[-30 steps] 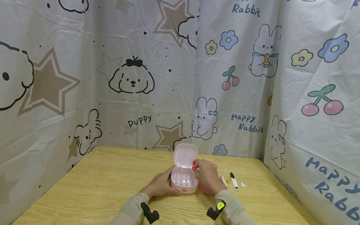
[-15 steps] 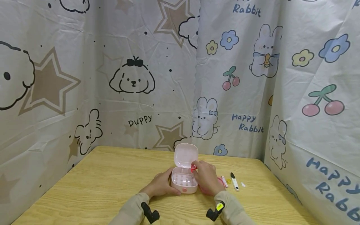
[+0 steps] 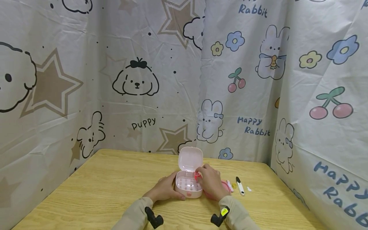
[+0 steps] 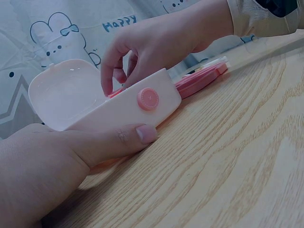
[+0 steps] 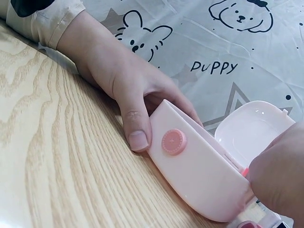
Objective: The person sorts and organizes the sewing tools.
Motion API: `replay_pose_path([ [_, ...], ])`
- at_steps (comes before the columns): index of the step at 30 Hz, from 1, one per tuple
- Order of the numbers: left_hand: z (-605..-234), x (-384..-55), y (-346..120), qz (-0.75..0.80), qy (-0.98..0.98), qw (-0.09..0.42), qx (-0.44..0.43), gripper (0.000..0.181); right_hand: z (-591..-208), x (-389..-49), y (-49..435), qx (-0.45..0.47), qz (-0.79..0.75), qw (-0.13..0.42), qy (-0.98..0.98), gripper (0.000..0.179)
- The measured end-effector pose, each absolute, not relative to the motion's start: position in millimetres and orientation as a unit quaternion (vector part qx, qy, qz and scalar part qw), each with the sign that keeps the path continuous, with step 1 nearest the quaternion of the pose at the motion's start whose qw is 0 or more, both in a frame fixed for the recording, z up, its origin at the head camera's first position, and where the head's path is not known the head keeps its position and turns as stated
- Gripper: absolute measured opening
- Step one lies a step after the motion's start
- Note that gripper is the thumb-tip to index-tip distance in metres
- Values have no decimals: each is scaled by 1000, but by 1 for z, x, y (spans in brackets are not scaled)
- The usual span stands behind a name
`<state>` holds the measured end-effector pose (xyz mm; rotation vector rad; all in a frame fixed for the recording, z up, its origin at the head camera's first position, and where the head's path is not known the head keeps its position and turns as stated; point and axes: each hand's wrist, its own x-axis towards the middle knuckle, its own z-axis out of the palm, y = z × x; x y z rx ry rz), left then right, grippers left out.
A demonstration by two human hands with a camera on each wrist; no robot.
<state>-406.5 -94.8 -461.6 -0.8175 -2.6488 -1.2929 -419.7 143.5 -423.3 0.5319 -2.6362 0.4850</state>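
At the open pink box (image 3: 196,194) the left hand (image 3: 164,188) grips, the right hand (image 3: 212,180) pinches a red piece (image 3: 197,176).

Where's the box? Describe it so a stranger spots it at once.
On the table, find the left hand. It grips the box, a pale pink container. The raised lid and the round button on the front set it apart from the deeper pink thing to its right.
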Motion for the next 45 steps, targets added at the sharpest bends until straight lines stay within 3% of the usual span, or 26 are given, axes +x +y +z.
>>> replay_pose_path([
  [45,-462,-405,-95,-427,-859,52,-277,114,-426,-422,138,163,169,194,-953,20],
])
